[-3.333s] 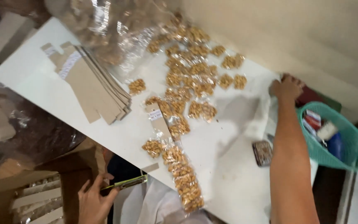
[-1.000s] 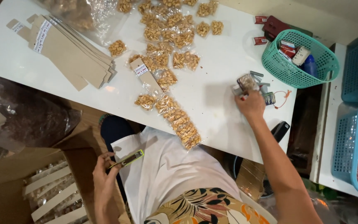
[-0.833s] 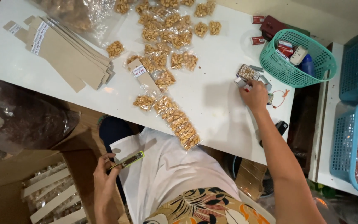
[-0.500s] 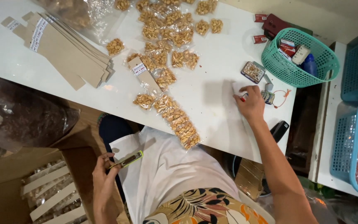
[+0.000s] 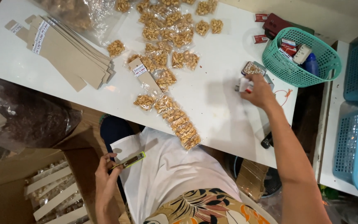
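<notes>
Stapler (image 5: 244,85), small and pale, sits at the desk's (image 5: 212,103) right edge by a teal mesh basket (image 5: 301,62); I see my right hand (image 5: 258,92) clenched on it. My left hand (image 5: 106,174) pinches a yellow-green lighter (image 5: 131,159) over my lap. One strip of crinkly clear nut packets (image 5: 175,118) carries its card header (image 5: 142,74); many packets (image 5: 166,29) lie loose, and flat brown cards (image 5: 69,56) wait stacked at the left corner.

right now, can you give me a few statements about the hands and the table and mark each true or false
1. The right hand reaches to small items beside the teal basket. True.
2. The left hand rests on the white table. False: it is below the table edge, holding a slim yellow-green tool.
3. The flat cardboard strips are stacked inside the basket. False: they lie on the table's left part.
4. Clear packets of nuts lie on the table. True.
</notes>
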